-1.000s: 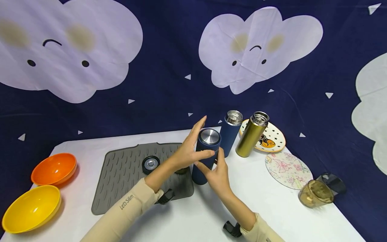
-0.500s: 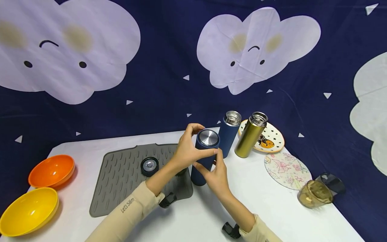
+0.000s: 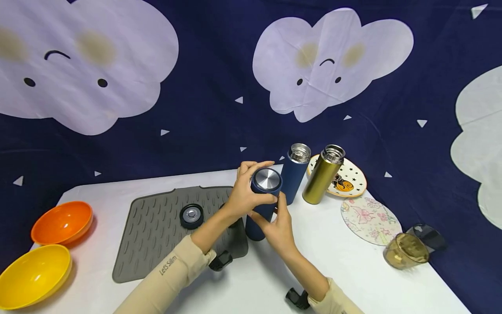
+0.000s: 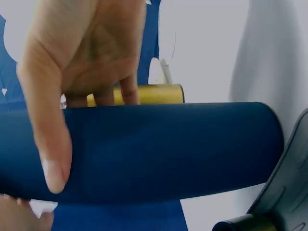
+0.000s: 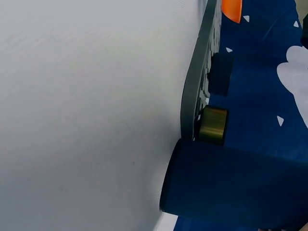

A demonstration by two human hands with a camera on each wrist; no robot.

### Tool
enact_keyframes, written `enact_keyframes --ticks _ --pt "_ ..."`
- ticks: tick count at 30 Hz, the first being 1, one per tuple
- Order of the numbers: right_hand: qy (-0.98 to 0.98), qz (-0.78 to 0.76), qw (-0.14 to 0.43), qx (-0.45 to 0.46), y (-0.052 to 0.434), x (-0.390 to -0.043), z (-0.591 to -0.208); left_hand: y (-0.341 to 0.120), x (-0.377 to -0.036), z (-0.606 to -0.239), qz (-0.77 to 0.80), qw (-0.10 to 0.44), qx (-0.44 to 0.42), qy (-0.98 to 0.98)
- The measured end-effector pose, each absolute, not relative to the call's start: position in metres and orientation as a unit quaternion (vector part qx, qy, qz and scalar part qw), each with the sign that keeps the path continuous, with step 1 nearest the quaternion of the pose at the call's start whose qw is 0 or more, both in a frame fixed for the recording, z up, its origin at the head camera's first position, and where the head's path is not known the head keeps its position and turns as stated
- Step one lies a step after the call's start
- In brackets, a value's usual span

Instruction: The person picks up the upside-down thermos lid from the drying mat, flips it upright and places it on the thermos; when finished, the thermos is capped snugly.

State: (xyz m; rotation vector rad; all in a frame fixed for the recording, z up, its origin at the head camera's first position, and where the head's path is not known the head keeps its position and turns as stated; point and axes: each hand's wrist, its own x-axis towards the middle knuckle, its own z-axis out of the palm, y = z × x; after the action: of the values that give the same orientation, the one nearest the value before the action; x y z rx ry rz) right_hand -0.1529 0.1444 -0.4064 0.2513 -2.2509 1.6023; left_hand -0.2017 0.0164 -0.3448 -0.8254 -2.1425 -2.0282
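A dark blue thermos [image 3: 255, 230] stands upright at the mat's right edge, its lid [image 3: 268, 179] topped with a steel disc. My left hand [image 3: 245, 196] grips its upper part from the left, the thumb across the front and the fingers bent behind. From the right, my right hand [image 3: 279, 229] holds the body just below, thumb in front. In the left wrist view the left thumb lies across the blue thermos [image 4: 183, 149], its fingers partly hidden behind. The right wrist view shows the lower thermos [image 5: 231, 185], with the right hand almost wholly out of frame.
Behind stand a lidless blue thermos [image 3: 294, 179] and a lidless gold thermos [image 3: 320, 183], beside a patterned plate [image 3: 357, 176]. A dark lid [image 3: 192, 216] and a gold lid [image 5: 213, 125] lie on the grey mat [image 3: 149, 235]. Orange [image 3: 62, 222] and yellow [image 3: 35, 274] bowls sit left, an amber glass [image 3: 405, 251] right.
My left hand's fingers, spread out straight a second ago, have bent in around the thermos top. My right hand keeps its hold. The whole head view has shifted slightly left.
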Motion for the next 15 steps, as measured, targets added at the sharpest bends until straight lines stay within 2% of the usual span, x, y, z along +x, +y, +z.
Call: enact_keyframes --ticks 4,6,8,12,13,15 --pt "-0.795 0.573 0.180 0.086 0.144 -0.153 -0.407 0.010 -0.205 -0.347 -0.698 -0.032 -0.297 -0.651" --pt "-0.793 0.575 0.181 0.087 0.144 -0.153 -0.407 0.009 -0.204 -0.348 -0.700 -0.046 -0.311 -0.641" --pt "-0.791 0.576 0.184 0.094 0.144 -0.153 -0.407 0.011 -0.200 -0.349 -0.676 -0.014 -0.303 -0.672" --pt "-0.792 0.573 0.189 0.093 0.143 -0.153 -0.406 0.017 -0.194 -0.348 -0.613 0.104 -0.259 -0.739" --pt "-0.793 0.572 0.188 0.092 0.143 -0.153 -0.406 0.018 -0.195 -0.348 -0.618 0.118 -0.259 -0.732" --pt "-0.794 0.572 0.184 0.089 0.143 -0.154 -0.407 0.018 -0.195 -0.349 -0.656 0.109 -0.289 -0.689"
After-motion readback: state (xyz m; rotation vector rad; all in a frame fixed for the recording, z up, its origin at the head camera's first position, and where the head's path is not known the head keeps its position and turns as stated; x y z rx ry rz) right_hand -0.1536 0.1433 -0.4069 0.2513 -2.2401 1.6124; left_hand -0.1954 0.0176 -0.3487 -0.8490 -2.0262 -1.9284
